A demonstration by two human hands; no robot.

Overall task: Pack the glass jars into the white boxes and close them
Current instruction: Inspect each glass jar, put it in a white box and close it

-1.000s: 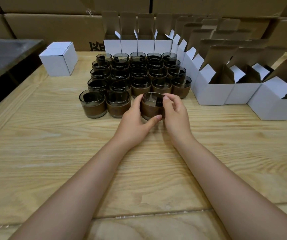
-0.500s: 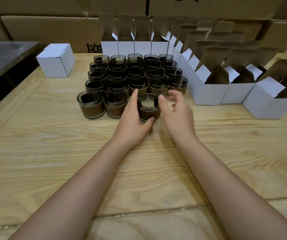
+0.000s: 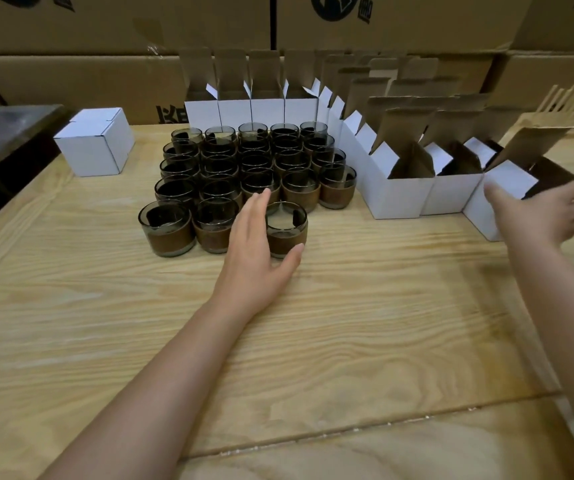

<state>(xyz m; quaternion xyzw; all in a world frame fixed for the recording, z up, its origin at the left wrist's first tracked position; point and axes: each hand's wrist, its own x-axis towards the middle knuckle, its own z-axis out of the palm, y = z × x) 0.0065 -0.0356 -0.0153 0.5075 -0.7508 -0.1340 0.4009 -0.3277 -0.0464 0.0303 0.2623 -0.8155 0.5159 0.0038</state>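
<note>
My left hand [image 3: 254, 251] lies flat-fingered against one jar [image 3: 287, 233]. The fingers run straight along its left side and the thumb stretches across its near side, so the hand is cupping, not clamping. That jar stands upright on the table [image 3: 347, 306], just right of my palm. The other jars [image 3: 244, 168] are packed in rows beyond my fingertips.

My right hand [image 3: 542, 213] is spread open and empty, blurred, in front of the nearest open box [image 3: 479, 213]. I cannot tell whether it touches the box. More open boxes [image 3: 396, 195] line up to the left of that hand. A closed box [image 3: 95, 143] sits well off to the left of my left hand.
</note>
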